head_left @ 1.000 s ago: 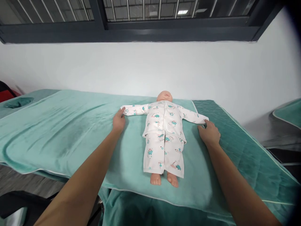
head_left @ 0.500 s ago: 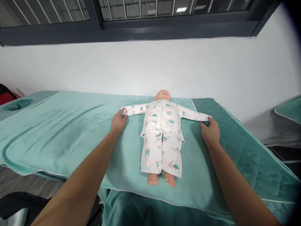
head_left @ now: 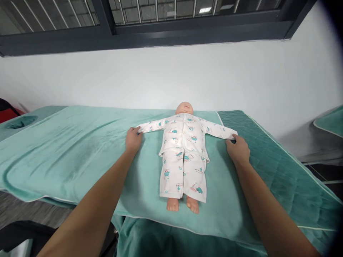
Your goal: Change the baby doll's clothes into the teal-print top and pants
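A baby doll (head_left: 184, 108) lies on its back, head toward the wall and bare feet toward me. It wears a white printed jacket (head_left: 184, 134) and matching trousers (head_left: 171, 178). Both sleeves are stretched out sideways. My left hand (head_left: 133, 139) pinches the cuff of the sleeve on the left between thumb and fingers. On the other side, my right hand (head_left: 238, 148) pinches the end of the right-side sleeve. No doll hands show beyond the cuffs.
Under the doll is a light green blanket (head_left: 80, 153) over a bed or table. A darker quilted cover (head_left: 273, 171) extends to the right. Behind stands a white wall (head_left: 160, 78) below a dark window frame (head_left: 187, 34). A black object (head_left: 24, 232) is at lower left.
Both hands and the sleeve ends have dropped slightly, and the right hand has come a little inward. The view has shifted slightly. The doll's body stays in place on the blanket.
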### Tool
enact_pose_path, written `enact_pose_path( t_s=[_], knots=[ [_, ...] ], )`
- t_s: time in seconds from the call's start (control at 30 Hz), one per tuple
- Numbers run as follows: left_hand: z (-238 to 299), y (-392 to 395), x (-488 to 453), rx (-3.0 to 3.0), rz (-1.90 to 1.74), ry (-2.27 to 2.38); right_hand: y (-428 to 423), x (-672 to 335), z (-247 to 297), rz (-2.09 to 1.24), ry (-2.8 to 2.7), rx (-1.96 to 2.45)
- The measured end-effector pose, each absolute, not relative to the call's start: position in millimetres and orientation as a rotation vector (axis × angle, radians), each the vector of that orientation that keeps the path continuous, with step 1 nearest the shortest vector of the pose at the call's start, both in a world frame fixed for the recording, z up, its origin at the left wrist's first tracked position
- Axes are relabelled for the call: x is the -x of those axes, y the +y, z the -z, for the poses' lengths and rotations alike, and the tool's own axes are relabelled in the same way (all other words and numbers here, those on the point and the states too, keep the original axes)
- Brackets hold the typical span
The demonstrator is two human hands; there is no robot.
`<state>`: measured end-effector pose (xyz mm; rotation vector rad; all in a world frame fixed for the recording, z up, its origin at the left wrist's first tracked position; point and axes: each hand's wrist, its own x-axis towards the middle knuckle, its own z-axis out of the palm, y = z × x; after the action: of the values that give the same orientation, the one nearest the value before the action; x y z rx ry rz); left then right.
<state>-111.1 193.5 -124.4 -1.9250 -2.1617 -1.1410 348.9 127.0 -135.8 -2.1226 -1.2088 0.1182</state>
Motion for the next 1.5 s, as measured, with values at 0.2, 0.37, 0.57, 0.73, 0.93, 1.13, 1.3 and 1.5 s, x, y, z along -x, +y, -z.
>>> enact_pose_path(
  t_s=[0.2,0.37,0.57,0.73,0.93,1.13,1.3,1.5],
  knots=[
    [123,191,111,1.864,1.166,-2.156,128,-352,140,-0.105,-1.139,2.011],
    [124,190,110,1.801,1.168,-2.172,129,-353,141,-0.095,-1.134,1.987],
    [125,190,109,1.795,1.106,-2.208,128,-351,140,-0.086,-1.204,2.12],
    [125,191,110,1.813,1.082,-2.227,126,-350,140,-0.038,-1.232,2.028],
    [124,190,109,1.816,1.097,-2.241,56,-320,142,0.045,-1.372,1.748],
    [121,190,105,1.802,1.102,-2.256,-68,-252,154,-0.072,-1.625,1.582],
    [117,187,101,1.792,1.091,-2.262,-100,-219,164,0.011,-1.684,1.596],
    [113,181,99,1.777,1.107,-2.26,-89,-211,152,-0.025,-1.681,1.58]
  ],
)
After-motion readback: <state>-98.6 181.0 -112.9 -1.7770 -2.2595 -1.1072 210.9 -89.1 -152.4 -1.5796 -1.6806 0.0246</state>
